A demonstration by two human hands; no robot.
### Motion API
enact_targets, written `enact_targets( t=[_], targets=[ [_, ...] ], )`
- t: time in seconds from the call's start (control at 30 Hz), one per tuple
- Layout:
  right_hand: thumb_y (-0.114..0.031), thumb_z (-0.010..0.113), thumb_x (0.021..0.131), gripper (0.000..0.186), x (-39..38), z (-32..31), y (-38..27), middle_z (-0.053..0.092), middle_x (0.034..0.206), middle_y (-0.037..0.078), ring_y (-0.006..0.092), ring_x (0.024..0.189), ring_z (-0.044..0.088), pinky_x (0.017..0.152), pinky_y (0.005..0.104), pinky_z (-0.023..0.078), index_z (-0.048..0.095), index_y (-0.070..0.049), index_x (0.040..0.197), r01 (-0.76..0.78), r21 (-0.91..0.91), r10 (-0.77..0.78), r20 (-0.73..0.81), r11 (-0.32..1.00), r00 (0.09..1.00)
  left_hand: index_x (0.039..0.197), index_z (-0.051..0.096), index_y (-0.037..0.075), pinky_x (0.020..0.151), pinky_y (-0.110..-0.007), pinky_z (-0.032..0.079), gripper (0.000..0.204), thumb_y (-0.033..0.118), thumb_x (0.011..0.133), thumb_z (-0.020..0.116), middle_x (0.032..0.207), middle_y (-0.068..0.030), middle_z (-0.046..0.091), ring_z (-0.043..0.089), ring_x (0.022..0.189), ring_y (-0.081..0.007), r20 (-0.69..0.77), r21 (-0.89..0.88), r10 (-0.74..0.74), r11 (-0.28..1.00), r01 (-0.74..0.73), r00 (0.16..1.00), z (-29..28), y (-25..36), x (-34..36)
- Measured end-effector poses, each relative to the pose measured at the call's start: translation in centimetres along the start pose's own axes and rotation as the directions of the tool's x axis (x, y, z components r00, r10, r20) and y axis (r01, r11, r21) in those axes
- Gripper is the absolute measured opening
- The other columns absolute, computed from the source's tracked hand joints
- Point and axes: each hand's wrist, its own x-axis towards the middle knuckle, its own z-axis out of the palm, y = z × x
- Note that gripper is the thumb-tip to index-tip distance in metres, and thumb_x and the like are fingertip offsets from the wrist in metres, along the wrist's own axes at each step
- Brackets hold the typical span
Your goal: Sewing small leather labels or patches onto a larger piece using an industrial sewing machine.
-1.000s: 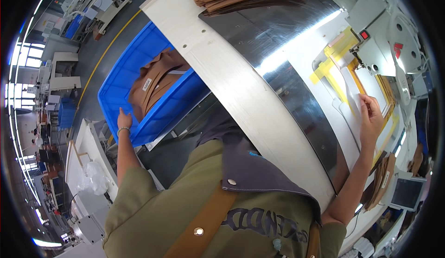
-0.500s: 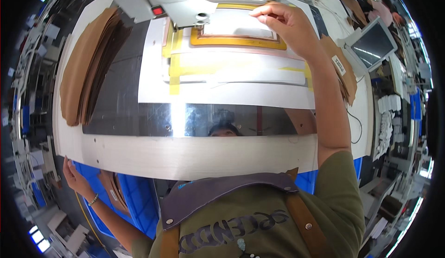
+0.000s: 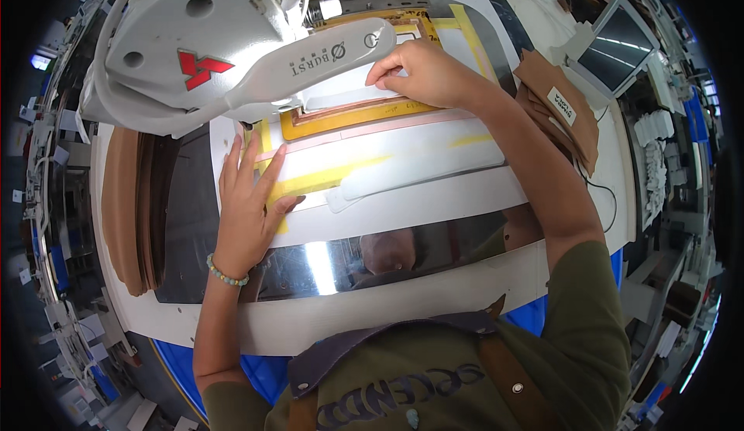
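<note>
My right hand is over the yellow frame, its thumb and fingers pinched together just above the white panel inside the frame. Whatever the fingertips hold, if anything, is hidden or too small to make out. My left hand, a beaded bracelet at its wrist, lies flat with fingers spread on the left edge of the white sheet. Yellow tape crosses that sheet, and a pale flat strip lies on it. The grey sewing machine head covers the frame's far left part.
A grey lamp arm reaches across above the frame. Stacked brown pieces stand at left; more brown pieces lie at right beside a screen. A shiny metal plate borders the table's near edge.
My left hand has come up from beside the table's left edge onto the white sheet. My right hand has moved left and nearer. The view has shifted, showing more of the machine head.
</note>
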Motion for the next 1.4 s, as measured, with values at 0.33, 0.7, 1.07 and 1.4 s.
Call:
enact_targets(
  t=[0.33,0.7,1.07,1.4],
  targets=[
    [-0.008,0.065,0.094,0.022,1.1,1.6,-0.3,0.08,0.101,0.015,0.0263,0.091,0.075,0.086,0.0366,0.058,0.081,-0.002,0.106,0.162,0.051,-0.152,-0.168,0.985,0.974,0.147,0.057,-0.003,0.125,-0.059,0.022,0.085,0.069,0.1,0.052,0.164,-0.0351,0.034,0.028,0.152,-0.054,0.082,0.154,0.089,0.983,-0.1,0.993,0.9,0.1,3.5],
    [-0.009,0.065,0.096,0.019,0.4,-0.3,-0.7,0.077,0.088,0.014,0.0221,0.077,0.073,0.074,0.034,0.056,0.079,0.0,0.105,-0.005,0.064,0.022,-0.27,0.998,0.963,0.148,0.055,-0.001,0.125,-0.061,0.02,0.092,0.076,0.1,0.046,0.163,-0.0364,0.034,0.027,0.153,-0.0546,0.173,0.132,0.036,0.989,-0.06,0.984,0.6,0.7,3.3],
    [-0.008,0.065,0.097,0.019,0.8,0.3,0.4,0.079,0.093,0.012,0.0187,0.084,0.073,0.078,0.0316,0.056,0.08,-0.001,0.107,0.056,0.073,-0.044,-0.154,0.996,0.987,0.152,0.053,-0.001,0.124,-0.061,0.02,0.103,0.085,0.097,0.036,0.153,-0.0326,0.044,0.036,0.144,-0.0514,0.256,-0.041,-0.017,0.999,0.029,0.966,0.4,1.3,5.1],
    [-0.008,0.069,0.093,0.018,0.6,2.1,-0.8,0.079,0.094,0.016,0.0237,0.088,0.076,0.079,0.0348,0.057,0.081,-0.001,0.104,0.098,0.172,-0.071,-0.161,0.98,0.984,0.16,0.046,0.003,0.126,-0.061,0.014,0.11,0.09,0.094,0.03,0.155,-0.0307,0.044,0.034,0.147,-0.0502,0.306,-0.074,-0.038,0.995,0.064,0.951,0.0,1.8,5.8]
  ],
)
